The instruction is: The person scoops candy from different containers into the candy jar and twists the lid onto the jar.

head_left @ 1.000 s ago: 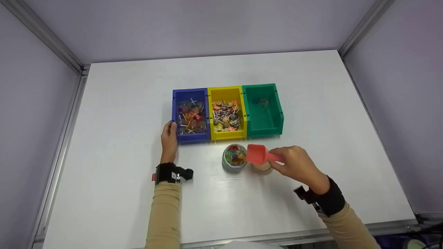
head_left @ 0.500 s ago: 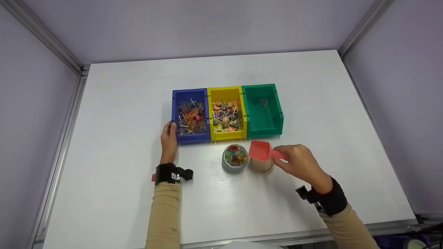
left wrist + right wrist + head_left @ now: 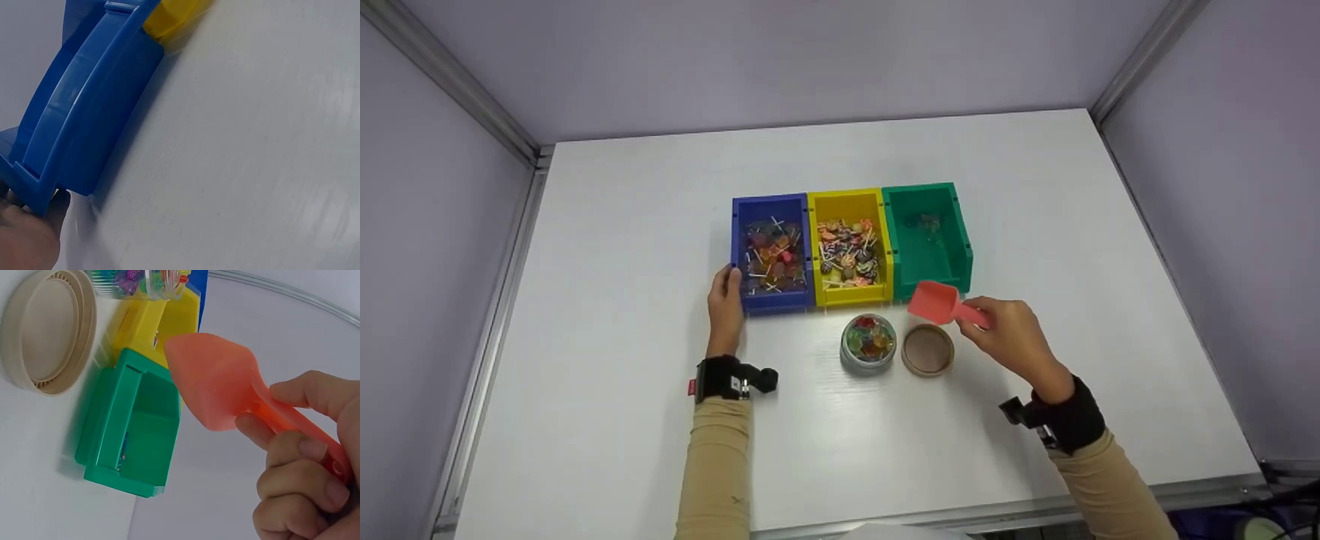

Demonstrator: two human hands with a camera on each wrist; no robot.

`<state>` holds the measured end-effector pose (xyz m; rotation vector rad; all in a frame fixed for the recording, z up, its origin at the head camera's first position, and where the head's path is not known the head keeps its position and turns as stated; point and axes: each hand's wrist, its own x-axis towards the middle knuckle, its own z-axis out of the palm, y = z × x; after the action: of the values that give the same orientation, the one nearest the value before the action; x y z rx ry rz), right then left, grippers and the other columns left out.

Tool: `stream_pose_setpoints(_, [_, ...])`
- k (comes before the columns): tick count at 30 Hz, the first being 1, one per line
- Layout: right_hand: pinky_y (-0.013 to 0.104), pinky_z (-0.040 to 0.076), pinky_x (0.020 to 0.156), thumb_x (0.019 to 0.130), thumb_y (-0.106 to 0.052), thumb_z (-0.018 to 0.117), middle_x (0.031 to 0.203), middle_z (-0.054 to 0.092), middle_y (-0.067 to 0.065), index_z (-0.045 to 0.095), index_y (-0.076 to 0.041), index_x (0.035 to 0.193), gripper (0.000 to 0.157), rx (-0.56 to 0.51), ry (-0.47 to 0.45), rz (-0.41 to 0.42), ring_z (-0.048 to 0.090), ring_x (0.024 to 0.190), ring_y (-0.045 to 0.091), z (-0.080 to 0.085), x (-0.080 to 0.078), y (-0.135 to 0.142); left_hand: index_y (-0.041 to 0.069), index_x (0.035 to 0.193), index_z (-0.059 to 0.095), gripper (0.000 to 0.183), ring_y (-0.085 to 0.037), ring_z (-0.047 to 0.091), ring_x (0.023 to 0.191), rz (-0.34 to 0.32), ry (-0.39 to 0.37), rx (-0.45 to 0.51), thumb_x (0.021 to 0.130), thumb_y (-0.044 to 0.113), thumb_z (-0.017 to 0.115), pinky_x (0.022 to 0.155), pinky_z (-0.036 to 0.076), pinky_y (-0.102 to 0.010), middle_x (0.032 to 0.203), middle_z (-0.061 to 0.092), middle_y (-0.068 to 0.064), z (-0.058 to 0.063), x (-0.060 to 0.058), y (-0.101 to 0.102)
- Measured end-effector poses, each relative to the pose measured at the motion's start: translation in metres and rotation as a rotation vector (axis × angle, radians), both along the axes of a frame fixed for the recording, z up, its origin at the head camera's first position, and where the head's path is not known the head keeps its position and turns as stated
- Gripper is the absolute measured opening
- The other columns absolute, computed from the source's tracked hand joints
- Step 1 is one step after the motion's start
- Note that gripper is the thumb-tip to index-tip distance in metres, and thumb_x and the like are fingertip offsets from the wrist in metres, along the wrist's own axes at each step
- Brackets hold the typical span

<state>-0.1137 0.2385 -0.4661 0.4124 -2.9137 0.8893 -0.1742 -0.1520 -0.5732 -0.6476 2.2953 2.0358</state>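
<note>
In the head view my right hand (image 3: 1011,336) grips the handle of a coral-red plastic scoop (image 3: 934,301), held up near the front of the green bin (image 3: 931,262). No candy shows in the scoop's bowl. Below it stands an uncovered glass jar (image 3: 868,343) filled with colourful translucent candies, and a beige round lid (image 3: 928,350) lies to the jar's right. My left hand (image 3: 725,307) holds the front left corner of the blue bin (image 3: 774,301); in the left wrist view the thumb (image 3: 58,207) sits against its front, with the other fingers partly hidden.
Lollipops fill much of the blue bin. Striped lollipops lie in the yellow bin (image 3: 851,295) between the blue and green ones, while the green bin has a few clear pieces near its back. Walls enclose the white table (image 3: 630,300) at the back and sides.
My right hand has carried the scoop from the jar's right rim up and right toward the green bin, uncovering the lid to view. My left hand stays at the blue bin.
</note>
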Motion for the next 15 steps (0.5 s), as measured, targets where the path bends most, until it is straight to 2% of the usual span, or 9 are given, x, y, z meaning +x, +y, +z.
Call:
stream_pose_setpoints(5, [0.017, 0.027, 0.05, 0.079, -0.002, 0.07, 0.061, 0.062, 0.014, 0.071, 0.005, 0.098, 0.02, -0.079, 0.044, -0.086, 0.032, 0.051, 0.002, -0.012, -0.008, 0.0, 0.004, 0.148, 0.034, 0.052, -0.029, 0.031, 0.147, 0.0, 0.007, 0.009, 0.104, 0.033, 0.038, 0.124, 0.026, -0.039, 0.155, 0.036, -0.017, 0.001, 0.0, 0.001])
stream_pose_setpoints(11, [0.015, 0.029, 0.051, 0.079, -0.002, 0.069, 0.062, 0.061, 0.016, 0.071, 0.006, 0.095, 0.018, -0.221, 0.123, -0.196, 0.035, 0.052, 0.001, -0.03, -0.021, -0.004, 0.002, 0.147, 0.034, 0.052, -0.03, 0.031, 0.147, 0.007, 0.016, 0.007, 0.104, 0.031, 0.039, 0.125, 0.025, -0.039, 0.154, 0.037, -0.019, 0.002, 0.0, 0.0])
stream_pose_setpoints(15, [0.012, 0.028, 0.05, 0.079, -0.003, 0.07, 0.062, 0.059, 0.014, 0.071, 0.006, 0.093, 0.017, -0.287, 0.138, -0.269, 0.036, 0.053, 0.0, -0.041, -0.03, -0.01, 0.001, 0.147, 0.034, 0.052, -0.029, 0.031, 0.147, 0.003, 0.015, 0.008, 0.104, 0.031, 0.039, 0.125, 0.025, -0.038, 0.154, 0.037, -0.019, 0.002, 0.0, -0.001])
